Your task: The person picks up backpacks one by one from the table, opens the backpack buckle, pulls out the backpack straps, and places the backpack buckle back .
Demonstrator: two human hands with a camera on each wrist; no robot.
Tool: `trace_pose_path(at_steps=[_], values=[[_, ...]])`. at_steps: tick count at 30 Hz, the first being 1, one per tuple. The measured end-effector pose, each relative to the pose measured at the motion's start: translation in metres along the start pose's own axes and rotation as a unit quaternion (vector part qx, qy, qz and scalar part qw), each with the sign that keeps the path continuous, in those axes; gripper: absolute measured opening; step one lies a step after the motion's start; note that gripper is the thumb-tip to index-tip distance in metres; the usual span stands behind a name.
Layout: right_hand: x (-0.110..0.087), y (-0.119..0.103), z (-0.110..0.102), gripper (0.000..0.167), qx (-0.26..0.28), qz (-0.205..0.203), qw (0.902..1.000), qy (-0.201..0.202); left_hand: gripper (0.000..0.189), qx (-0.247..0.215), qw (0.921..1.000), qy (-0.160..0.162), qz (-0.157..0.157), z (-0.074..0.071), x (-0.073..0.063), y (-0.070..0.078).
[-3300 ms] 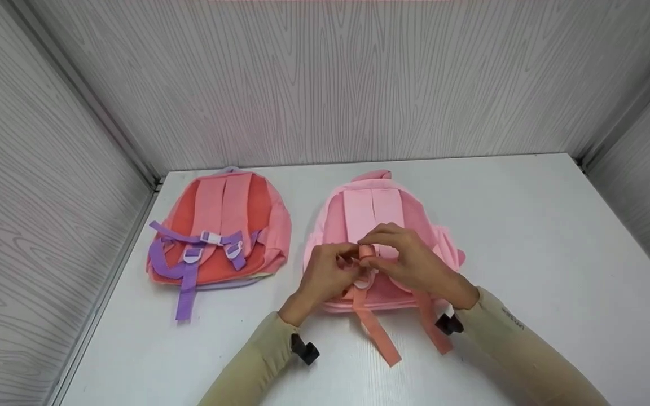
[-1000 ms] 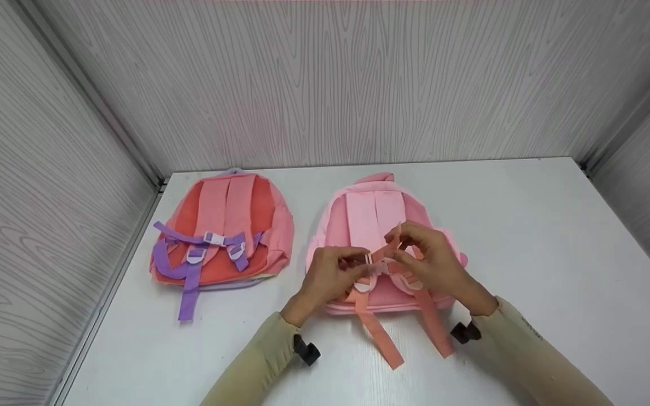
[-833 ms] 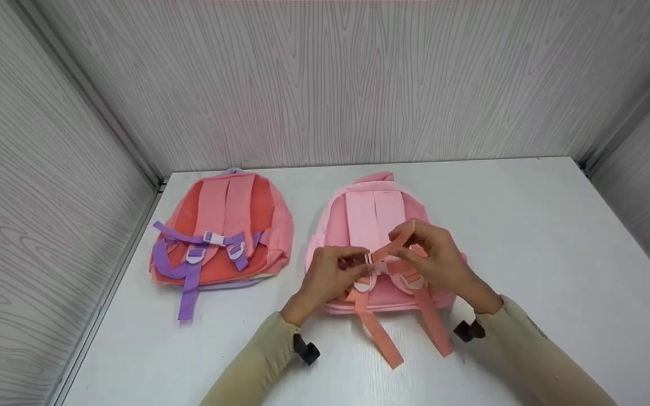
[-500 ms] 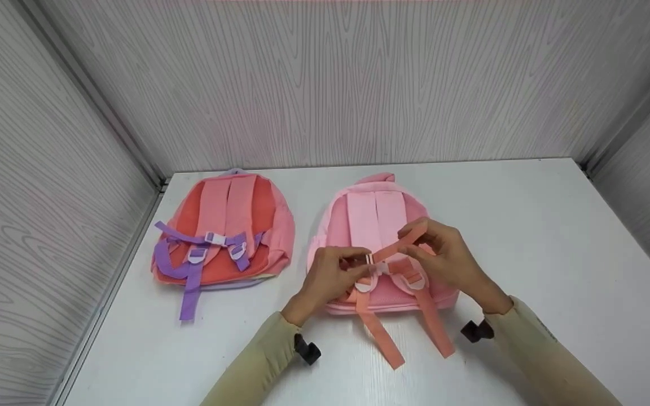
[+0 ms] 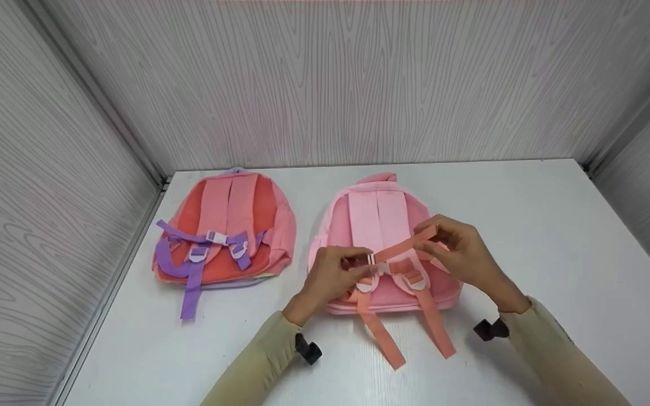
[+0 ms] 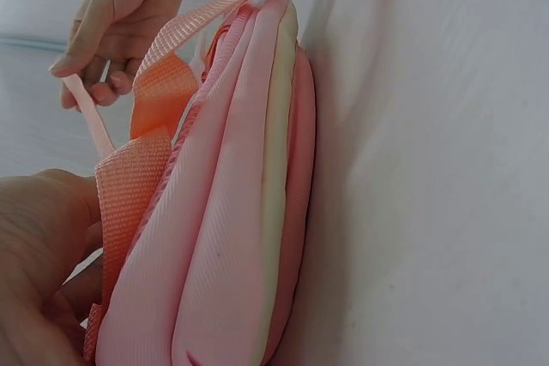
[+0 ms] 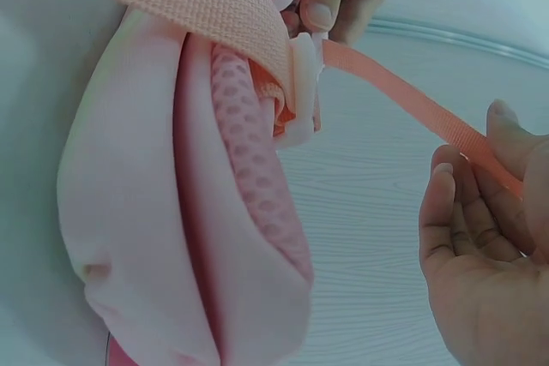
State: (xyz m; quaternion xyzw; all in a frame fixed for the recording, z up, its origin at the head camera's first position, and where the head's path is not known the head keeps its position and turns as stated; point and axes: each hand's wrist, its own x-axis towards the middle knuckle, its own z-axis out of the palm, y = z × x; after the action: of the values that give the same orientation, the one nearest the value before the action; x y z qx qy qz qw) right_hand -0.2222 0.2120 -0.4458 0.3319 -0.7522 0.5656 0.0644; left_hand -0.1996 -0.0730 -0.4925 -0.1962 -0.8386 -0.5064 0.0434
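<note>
A pink backpack (image 5: 365,217) lies on the table, its padded shoulder straps facing up. Across it runs an orange webbing strap (image 5: 395,250) with a white buckle (image 5: 371,259). My left hand (image 5: 325,276) pinches the strap at the buckle between thumb and fingers. To the right, my right hand (image 5: 466,254) pinches the strap's free end and holds it up off the bag. The right wrist view shows that webbing (image 7: 399,96) stretching from the buckle to the right thumb. Two orange tails (image 5: 382,338) hang from the bag's lower edge toward me.
A coral backpack (image 5: 280,225) with purple straps (image 5: 191,290) lies left of the pink one. White table (image 5: 534,237) surface surrounds both bags. Wood-grain panels (image 5: 325,84) stand behind and at the sides.
My right hand has moved right, and a longer length of webbing now extends from the buckle. Earlier both hands were close together at the buckle. The left hand has stayed nearly in place.
</note>
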Motion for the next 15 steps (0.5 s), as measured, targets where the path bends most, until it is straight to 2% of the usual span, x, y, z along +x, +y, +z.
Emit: trace_pose_path(at_steps=[7,15], values=[[-0.005,0.000,-0.010,0.021,-0.001,0.045,0.9990,0.003,0.026,-0.001,1.0000,-0.002,-0.001,-0.001,0.000,0.001],[-0.011,0.001,-0.018,0.021,0.014,0.079,0.9968,0.008,0.029,-0.001,0.9999,-0.009,-0.007,-0.003,0.001,0.002]])
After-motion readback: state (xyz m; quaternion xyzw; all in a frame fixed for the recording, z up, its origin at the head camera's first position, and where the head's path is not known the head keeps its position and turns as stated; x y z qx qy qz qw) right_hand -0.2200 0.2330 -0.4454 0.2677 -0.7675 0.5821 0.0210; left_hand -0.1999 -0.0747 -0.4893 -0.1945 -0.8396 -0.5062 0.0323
